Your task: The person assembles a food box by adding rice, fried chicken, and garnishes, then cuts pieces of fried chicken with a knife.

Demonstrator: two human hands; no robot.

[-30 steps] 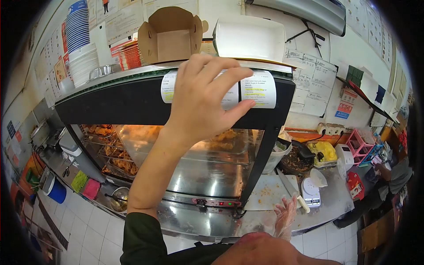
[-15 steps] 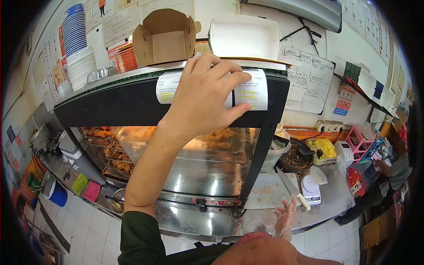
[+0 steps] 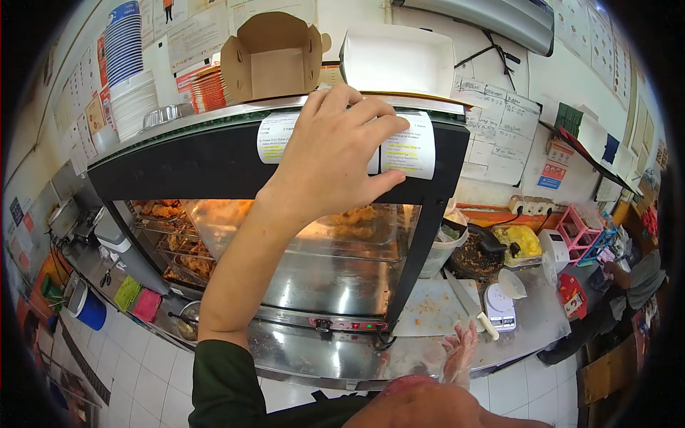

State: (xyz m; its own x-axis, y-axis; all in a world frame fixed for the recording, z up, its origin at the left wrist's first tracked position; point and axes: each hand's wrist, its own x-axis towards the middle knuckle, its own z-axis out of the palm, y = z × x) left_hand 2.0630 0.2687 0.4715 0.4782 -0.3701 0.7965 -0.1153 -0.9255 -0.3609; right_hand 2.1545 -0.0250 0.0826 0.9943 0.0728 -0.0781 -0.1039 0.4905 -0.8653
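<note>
Left hand has fingers spread, receipts right behind them, gentle touch prob best; fingers on right hand look apart

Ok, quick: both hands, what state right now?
Left hand: open, spread over the paper slips; contact can't be told.
Right hand: gloved, loosely open, nothing seen in it.

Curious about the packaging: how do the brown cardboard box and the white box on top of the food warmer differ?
The brown cardboard box is brown inside; the white box is white. The brown cardboard box has flaps sticking up; the white box shows none. Both stand open atop the food warmer.
</note>
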